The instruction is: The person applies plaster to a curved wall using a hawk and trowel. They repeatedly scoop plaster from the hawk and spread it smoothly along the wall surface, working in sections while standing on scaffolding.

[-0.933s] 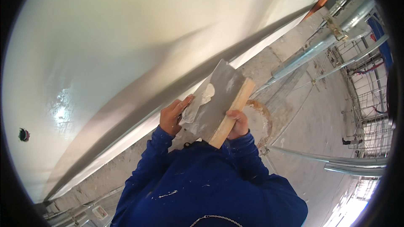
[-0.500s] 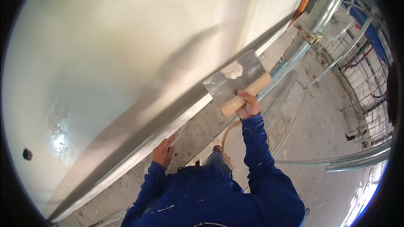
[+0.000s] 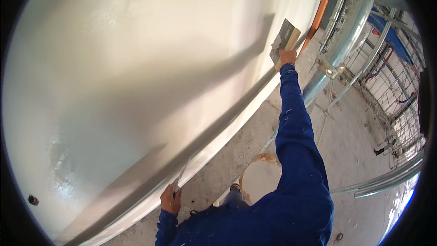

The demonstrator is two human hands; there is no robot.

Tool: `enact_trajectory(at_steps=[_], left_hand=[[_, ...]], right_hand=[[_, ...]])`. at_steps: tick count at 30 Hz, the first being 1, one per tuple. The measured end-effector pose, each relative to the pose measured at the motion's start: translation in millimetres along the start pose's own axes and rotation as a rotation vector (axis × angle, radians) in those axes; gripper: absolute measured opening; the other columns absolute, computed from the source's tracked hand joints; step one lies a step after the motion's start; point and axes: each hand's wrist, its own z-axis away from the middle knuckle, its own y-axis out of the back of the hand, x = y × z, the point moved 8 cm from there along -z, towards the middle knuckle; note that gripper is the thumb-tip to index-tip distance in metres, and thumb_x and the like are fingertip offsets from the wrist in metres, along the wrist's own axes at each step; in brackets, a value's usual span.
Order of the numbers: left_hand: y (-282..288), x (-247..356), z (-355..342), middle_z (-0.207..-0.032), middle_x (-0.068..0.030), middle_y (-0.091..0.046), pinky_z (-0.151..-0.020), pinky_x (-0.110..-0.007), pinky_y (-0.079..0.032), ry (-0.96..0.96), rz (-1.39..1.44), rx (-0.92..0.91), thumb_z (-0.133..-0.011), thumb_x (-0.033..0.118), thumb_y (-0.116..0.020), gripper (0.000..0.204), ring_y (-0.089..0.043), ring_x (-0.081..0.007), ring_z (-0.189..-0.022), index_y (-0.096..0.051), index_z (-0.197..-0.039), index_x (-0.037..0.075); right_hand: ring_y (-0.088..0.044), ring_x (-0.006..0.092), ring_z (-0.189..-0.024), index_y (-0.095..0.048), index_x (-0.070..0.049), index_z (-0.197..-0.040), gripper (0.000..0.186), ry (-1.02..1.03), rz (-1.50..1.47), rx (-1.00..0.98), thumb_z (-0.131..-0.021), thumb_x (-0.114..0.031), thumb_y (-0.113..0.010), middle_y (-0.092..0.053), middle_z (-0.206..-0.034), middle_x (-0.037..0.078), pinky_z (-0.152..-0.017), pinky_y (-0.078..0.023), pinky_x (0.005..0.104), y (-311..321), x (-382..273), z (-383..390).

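My right hand (image 3: 287, 57) is stretched out toward the upper right of the curved cream wall (image 3: 136, 41), shut on the wooden handle of a wide steel trowel (image 3: 287, 32). The trowel carries a white lump of paste and is up at the wall surface, near its right-hand edge. Low in the middle, my left hand (image 3: 171, 199) is closed on a thinner metal blade (image 3: 184, 172), held beside the bottom strip of the wall. Both blue sleeves have pale flecks.
Steel scaffold tubes (image 3: 314, 89) with a clamp run along the right, beside an orange pipe (image 3: 318, 7). A round, brown-rimmed white patch (image 3: 259, 177) lies below by my foot. Further right stand mesh frames (image 3: 396, 114) and a blue panel. A dark hole (image 3: 33, 199) marks the lower-left wall.
My right arm has stretched up and away, carrying the trowel from before my chest to the upper wall. My left hand has parted from it and dropped lower with the thin blade.
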Motion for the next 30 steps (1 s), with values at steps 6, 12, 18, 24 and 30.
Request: enact_trajectory(at_steps=[6,12,18,24,30], left_hand=[[1,11,-12,-0.070,-0.0125,-0.052,-0.055,-0.029,-0.042,0.055,0.106,-0.032,-0.074,0.005,-0.061,0.042,-0.052,-0.0236,-0.056,-0.055,-0.116,0.008],[-5,22,-25,-0.070,-0.0135,-0.053,-0.056,-0.031,-0.043,0.055,0.097,-0.096,-0.075,0.006,-0.062,0.041,-0.054,-0.0253,-0.058,-0.056,-0.115,0.008],[-14,6,-24,-0.071,-0.0148,-0.054,-0.058,-0.031,-0.043,0.058,0.194,-0.073,-0.075,0.006,-0.062,0.040,-0.054,-0.0282,-0.061,-0.056,-0.115,0.008],[-6,23,-29,-0.072,-0.0176,-0.054,-0.059,-0.032,-0.044,-0.045,0.215,-0.069,-0.075,0.006,-0.063,0.041,-0.054,-0.0315,-0.062,-0.056,-0.116,0.008],[-7,-15,-10,-0.079,-0.0197,-0.060,-0.062,-0.033,-0.046,0.043,0.285,-0.012,-0.077,0.007,-0.062,0.029,-0.059,-0.0326,-0.067,-0.058,-0.104,0.001]], right_hand=[[-0.062,0.0360,-0.084,-0.063,-0.001,-0.093,0.033,-0.086,0.152,0.048,-0.062,-0.014,-0.060,-0.064,-0.084,0.020,-0.075,-0.048,0.0383,-33,10,-25],[-0.062,0.0347,-0.084,-0.059,-0.002,-0.103,0.040,-0.044,0.069,-0.046,-0.065,-0.013,-0.058,-0.064,-0.087,0.020,-0.075,-0.048,0.0383,-66,31,-43],[-0.061,0.0254,-0.065,-0.059,0.001,-0.096,0.034,-0.085,-0.078,-0.170,-0.065,-0.012,-0.054,-0.062,-0.074,0.014,-0.061,-0.048,0.0344,-82,11,10],[-0.060,0.0280,-0.074,-0.056,0.002,-0.100,0.038,0.005,-0.054,-0.147,-0.064,-0.010,-0.056,-0.061,-0.081,0.015,-0.070,-0.046,0.0345,-68,-43,97],[-0.054,0.0359,-0.093,-0.050,0.001,-0.115,0.051,0.183,0.020,-0.166,-0.065,-0.006,-0.056,-0.053,-0.104,0.020,-0.078,-0.045,0.0391,-61,-142,217]])
